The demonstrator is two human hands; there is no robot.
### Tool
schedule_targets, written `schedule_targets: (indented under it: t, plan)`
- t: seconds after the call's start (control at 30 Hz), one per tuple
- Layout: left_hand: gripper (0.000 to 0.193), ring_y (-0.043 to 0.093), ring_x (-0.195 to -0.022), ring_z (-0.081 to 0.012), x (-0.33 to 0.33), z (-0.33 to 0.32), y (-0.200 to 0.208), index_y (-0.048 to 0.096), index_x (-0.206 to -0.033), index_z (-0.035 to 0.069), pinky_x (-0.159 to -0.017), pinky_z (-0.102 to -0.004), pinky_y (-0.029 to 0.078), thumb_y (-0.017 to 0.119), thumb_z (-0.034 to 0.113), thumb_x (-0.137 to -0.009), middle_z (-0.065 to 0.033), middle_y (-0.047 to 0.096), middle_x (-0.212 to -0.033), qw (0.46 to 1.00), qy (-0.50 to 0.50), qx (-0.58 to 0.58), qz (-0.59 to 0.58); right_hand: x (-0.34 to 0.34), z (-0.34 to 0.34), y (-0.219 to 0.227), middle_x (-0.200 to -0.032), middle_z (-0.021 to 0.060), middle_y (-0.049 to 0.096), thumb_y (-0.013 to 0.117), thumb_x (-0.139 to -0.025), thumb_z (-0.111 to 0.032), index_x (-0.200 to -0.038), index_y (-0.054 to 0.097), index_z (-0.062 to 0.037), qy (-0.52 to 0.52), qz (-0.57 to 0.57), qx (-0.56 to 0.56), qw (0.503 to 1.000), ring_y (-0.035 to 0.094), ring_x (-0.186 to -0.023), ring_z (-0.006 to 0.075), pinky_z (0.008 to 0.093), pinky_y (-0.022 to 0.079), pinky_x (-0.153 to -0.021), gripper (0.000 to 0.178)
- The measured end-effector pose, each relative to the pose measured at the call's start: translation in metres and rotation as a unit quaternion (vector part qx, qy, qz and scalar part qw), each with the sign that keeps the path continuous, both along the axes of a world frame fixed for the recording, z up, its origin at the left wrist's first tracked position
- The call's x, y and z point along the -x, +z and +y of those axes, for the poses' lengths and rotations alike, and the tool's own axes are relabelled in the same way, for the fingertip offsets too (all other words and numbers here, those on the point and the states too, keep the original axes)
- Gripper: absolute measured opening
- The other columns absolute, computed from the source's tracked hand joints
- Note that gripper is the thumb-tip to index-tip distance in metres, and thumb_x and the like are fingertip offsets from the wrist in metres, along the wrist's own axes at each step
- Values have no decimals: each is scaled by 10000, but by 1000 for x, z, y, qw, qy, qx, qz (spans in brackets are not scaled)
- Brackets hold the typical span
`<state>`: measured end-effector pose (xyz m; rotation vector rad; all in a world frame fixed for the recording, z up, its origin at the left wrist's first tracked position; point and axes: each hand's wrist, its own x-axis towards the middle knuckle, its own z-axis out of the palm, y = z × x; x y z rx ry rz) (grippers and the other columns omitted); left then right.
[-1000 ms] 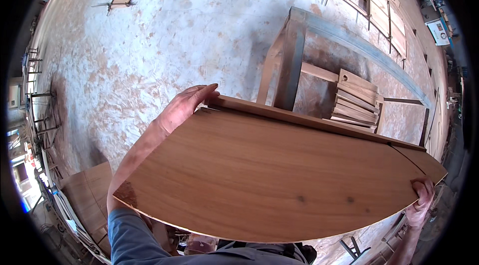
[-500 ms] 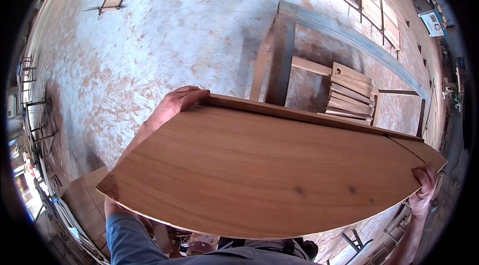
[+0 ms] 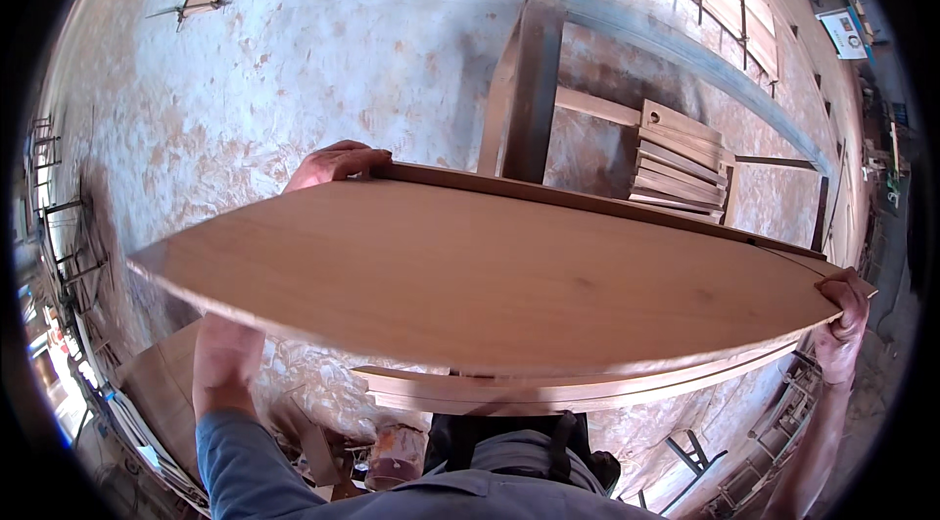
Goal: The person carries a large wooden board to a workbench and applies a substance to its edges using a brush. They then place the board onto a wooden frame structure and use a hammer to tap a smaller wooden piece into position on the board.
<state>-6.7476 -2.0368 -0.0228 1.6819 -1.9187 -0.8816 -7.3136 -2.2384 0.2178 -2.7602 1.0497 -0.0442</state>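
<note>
A person's right hand [image 3: 844,311] is clasping one end of a broad wooden panel [image 3: 490,270], which is spanning both grips; the left hand [image 3: 338,164] is closing around its far edge, thumb hidden. Wooden slats [image 3: 679,163] are lying beyond, between the hands.

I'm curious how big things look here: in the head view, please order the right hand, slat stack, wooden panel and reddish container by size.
1. Wooden panel, clearly largest
2. Slat stack
3. Right hand and reddish container: too alike to rank
</note>
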Motion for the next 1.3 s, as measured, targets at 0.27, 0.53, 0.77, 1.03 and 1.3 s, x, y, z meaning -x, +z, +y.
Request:
schedule_targets:
  t: [0.27, 0.53, 0.77, 1.03, 1.3]
  plan:
    - [372, 651, -956, -277, 3, -1, -3, 643, -1108, 39, -823, -388, 544, 652, 216, -781, -106, 689, -999, 998, 19, 51, -15, -18, -13, -4, -781, 81, 510, 722, -736, -30, -823, 555, -11, -47, -28, -34, 998, 498, -684, 184, 294, 389, -617, 189]
    - [527, 579, -1117, -270, -8, 3, -10, 529, -1310, 60, -947, -350, 487, 658, 167, -810, -128, 626, -1192, 999, 8, -5, 30, -30, -3, 1, -796, 115, 556, 686, -684, 29, -858, 561, -8, -10, -14, -18, 1000, 551, -701, 239, 331, 434, -638, 217]
    - [619, 466, -1277, -232, -11, 75, 11, 366, -1427, -3, -1042, -348, 403, 645, 42, -876, -150, 447, -1433, 934, 335, 114, 39, -40, 4, 2, -728, 118, 543, 736, -670, -7, -758, 572, 1, -41, 0, 21, 999, 553, -687, 295, 364, 426, -602, 186]
    - [520, 527, -1228, -277, 120, 49, 226, 437, -1384, -4, -1031, -379, 431, 615, 51, -899, -182, 566, -1290, 912, 204, 350, -65, -21, -5, -2, -749, 94, 645, 770, -756, -312, -843, 633, -38, 8, 18, 98, 995, 644, -673, 280, 397, 513, -581, 319]
    - [838, 522, -1144, -365, 298, -93, 239, 335, -1442, 12, -989, -411, 421, 738, 202, -732, -237, 525, -1267, 912, 63, 228, -334, -29, -1, 4, -922, 96, 677, 654, -827, -454, -970, 650, -138, -22, 73, 69, 995, 665, -890, 268, 421, 538, -756, 348]
